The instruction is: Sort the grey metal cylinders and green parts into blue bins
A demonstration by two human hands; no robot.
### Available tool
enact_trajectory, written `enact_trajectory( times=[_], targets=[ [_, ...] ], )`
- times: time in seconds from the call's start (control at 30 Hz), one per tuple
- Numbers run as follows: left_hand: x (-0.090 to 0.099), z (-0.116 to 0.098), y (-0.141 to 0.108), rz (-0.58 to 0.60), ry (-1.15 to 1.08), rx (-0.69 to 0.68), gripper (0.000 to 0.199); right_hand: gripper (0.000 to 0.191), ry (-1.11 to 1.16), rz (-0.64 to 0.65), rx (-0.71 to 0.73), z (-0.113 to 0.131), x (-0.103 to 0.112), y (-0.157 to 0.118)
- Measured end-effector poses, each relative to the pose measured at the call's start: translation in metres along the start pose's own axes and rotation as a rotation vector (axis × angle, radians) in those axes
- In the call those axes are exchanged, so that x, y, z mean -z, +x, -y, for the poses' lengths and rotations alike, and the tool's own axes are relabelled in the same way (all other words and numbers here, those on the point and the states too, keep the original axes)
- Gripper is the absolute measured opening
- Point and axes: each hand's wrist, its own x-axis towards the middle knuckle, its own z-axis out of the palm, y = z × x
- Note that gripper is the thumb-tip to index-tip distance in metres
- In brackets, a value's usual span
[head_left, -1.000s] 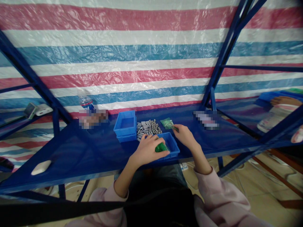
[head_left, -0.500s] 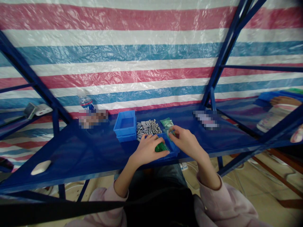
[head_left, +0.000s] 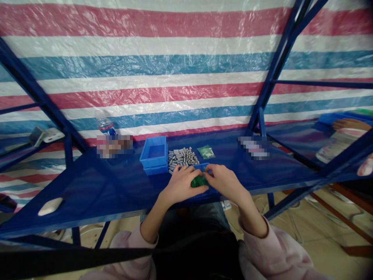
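Observation:
My left hand [head_left: 183, 184] is closed around a bunch of green plastic bags [head_left: 198, 181] above a blue bin [head_left: 214, 189] at the table's front edge. Its thumb lies across the front of the bunch. My right hand [head_left: 223, 181] is pinched at the right side of the same bunch, with thumb and index finger together; the fingertips partly cover what they grip. Just behind the hands, a small green packet [head_left: 206, 152] lies flat on the table. A heap of short grey metal cylinders [head_left: 183, 156] is beyond my left hand.
Stacked blue bins [head_left: 154, 155] stand left of the heap. Further left are a plastic bottle [head_left: 106, 126] and a white computer mouse [head_left: 50, 206]. Blue metal frame posts [head_left: 271, 74] rise on both sides. At the far right, another person's hand [head_left: 351, 124] rests near a blue tray.
My right hand has moved from beside the small packet down and left to the green bunch. The packet now lies uncovered on the table. My left hand has stayed in place.

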Motion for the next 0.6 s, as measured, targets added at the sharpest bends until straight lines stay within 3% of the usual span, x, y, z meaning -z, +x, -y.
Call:
enact_trajectory(
  times=[0.6],
  targets=[
    [-0.0001, -0.0008, -0.0007, -0.009, -0.015, 0.014, 0.035, 0.027, -0.132, 0.019, -0.017, 0.0056, -0.0053, -0.001]
  ],
)
